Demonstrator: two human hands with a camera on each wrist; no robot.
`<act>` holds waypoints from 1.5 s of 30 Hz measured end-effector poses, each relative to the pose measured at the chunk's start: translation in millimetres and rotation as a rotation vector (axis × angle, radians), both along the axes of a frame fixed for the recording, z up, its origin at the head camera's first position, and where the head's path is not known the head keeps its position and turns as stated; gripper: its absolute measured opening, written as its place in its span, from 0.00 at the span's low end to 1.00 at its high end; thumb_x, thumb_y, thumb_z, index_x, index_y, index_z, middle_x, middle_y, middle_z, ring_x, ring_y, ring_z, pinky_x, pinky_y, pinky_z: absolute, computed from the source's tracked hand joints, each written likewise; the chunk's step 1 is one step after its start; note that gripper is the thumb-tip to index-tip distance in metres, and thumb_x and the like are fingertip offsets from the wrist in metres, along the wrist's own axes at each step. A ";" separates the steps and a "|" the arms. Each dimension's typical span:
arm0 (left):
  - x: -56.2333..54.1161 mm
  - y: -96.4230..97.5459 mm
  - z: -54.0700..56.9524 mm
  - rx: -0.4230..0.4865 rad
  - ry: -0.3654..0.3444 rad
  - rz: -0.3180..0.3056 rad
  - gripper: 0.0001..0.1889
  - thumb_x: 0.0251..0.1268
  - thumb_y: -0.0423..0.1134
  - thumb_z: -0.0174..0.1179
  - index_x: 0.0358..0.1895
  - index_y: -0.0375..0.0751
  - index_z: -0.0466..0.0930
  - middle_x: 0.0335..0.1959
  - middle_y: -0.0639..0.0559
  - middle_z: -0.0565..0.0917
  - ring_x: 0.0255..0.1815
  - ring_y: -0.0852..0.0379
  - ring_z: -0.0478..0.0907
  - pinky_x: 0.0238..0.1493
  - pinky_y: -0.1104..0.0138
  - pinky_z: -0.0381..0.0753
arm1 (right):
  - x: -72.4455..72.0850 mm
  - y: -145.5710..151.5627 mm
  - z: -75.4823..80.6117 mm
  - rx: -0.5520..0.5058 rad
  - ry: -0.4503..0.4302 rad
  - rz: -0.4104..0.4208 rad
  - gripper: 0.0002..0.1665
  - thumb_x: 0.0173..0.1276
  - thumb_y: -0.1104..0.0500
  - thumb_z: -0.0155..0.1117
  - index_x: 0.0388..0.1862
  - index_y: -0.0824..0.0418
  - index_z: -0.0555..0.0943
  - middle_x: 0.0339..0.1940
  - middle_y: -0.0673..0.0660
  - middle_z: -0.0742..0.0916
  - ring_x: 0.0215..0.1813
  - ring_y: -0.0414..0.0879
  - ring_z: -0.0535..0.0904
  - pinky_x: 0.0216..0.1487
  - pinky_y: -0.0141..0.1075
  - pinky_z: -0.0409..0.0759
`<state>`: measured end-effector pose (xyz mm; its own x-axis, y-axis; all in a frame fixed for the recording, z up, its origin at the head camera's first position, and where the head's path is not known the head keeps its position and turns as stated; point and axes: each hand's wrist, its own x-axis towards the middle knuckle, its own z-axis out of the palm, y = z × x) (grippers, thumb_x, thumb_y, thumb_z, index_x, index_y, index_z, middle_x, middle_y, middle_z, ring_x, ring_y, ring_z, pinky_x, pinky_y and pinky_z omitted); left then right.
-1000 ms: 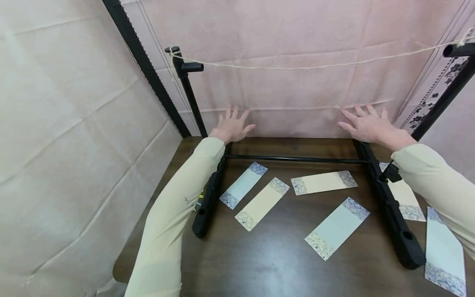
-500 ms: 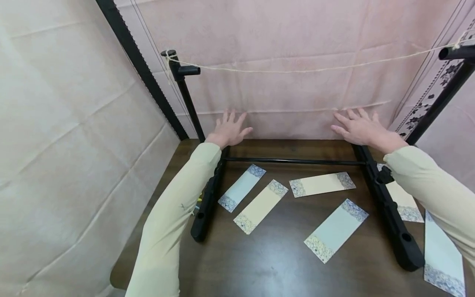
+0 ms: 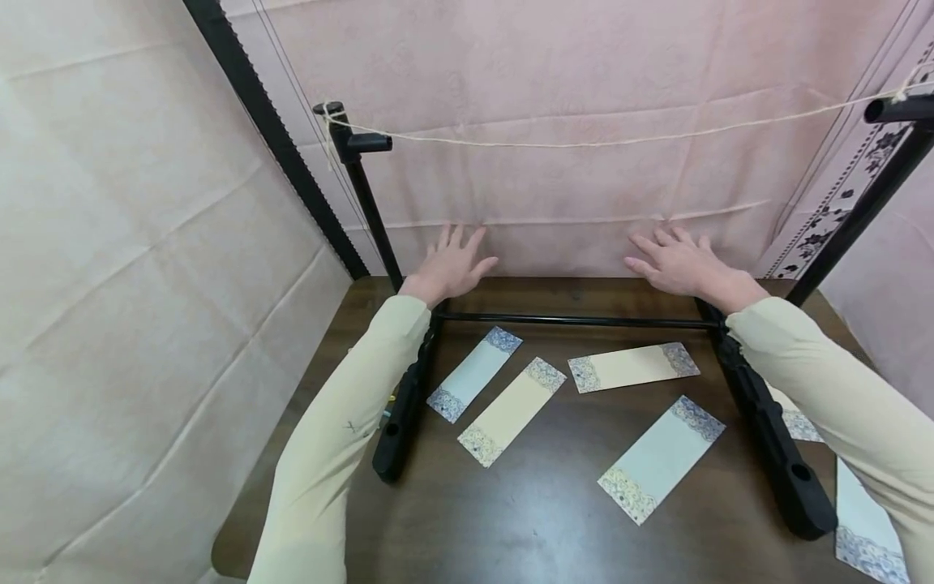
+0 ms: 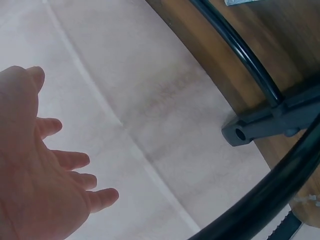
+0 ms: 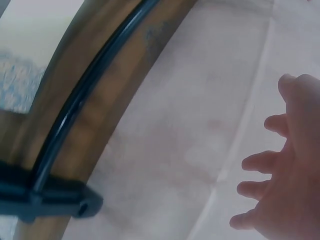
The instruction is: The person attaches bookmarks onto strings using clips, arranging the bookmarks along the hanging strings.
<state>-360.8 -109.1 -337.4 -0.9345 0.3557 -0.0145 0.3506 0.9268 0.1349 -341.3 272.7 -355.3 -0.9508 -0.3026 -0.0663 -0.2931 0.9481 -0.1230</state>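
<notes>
We see the left hand [image 3: 447,266] and the right hand [image 3: 682,264] stretched forward, fingers spread wide, before a pale pink cloth [image 3: 554,65]; we cannot tell whether the fingertips touch it. Both hands lie between the 2 uprights [image 3: 864,209] of a black frame [image 3: 781,454], which stands on a brown table [image 3: 467,527]. Cream sleeves [image 3: 328,454] cover both forearms. Below the hands we find the frame's thin crossbar [image 3: 576,321], near the table's far edge, joining 2 long feet [image 3: 397,438]. Between the feet lie 4 cards with patterned ends: 2 pale blue cards [image 3: 661,460] and 2 cream cards [image 3: 512,412], set at various angles. Right of the right foot we note 2 further cards [image 3: 868,519], 1 cream and 1 pale blue, each partly hidden by the right sleeve. Overhead, a thin cord [image 3: 554,145] spans the uprights' tops, sagging slightly.
</notes>
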 end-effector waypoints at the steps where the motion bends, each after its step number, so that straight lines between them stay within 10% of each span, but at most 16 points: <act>1: 0.7 0.7 -0.2 0.001 0.006 -0.011 0.37 0.74 0.67 0.33 0.80 0.57 0.38 0.82 0.41 0.38 0.81 0.39 0.30 0.77 0.40 0.44 | 0.4 -2.8 -2.1 -0.007 0.003 0.008 0.45 0.75 0.29 0.30 0.80 0.53 0.50 0.79 0.72 0.54 0.77 0.74 0.41 0.64 0.78 0.40; 12: 18.7 0.3 -9.3 0.076 0.057 -0.080 0.38 0.75 0.65 0.37 0.80 0.51 0.44 0.81 0.40 0.46 0.81 0.38 0.41 0.76 0.40 0.51 | -1.1 -49.3 -35.2 -0.092 0.130 0.139 0.38 0.78 0.37 0.42 0.76 0.59 0.61 0.74 0.69 0.67 0.74 0.71 0.59 0.69 0.68 0.58; 25: 51.0 3.0 -15.4 0.148 0.049 -0.186 0.36 0.75 0.64 0.38 0.78 0.50 0.50 0.79 0.41 0.51 0.81 0.43 0.48 0.76 0.46 0.57 | 7.0 -96.6 -62.9 -0.209 0.084 0.203 0.35 0.77 0.40 0.47 0.72 0.61 0.66 0.71 0.65 0.73 0.71 0.65 0.66 0.69 0.60 0.65; 45: 112.5 -54.0 -13.2 0.309 0.090 -0.204 0.34 0.74 0.65 0.39 0.75 0.50 0.59 0.73 0.48 0.66 0.73 0.48 0.65 0.69 0.50 0.69 | 10.3 -199.9 -97.7 -0.313 -0.025 0.411 0.33 0.77 0.42 0.49 0.70 0.63 0.70 0.63 0.63 0.81 0.65 0.57 0.76 0.65 0.51 0.74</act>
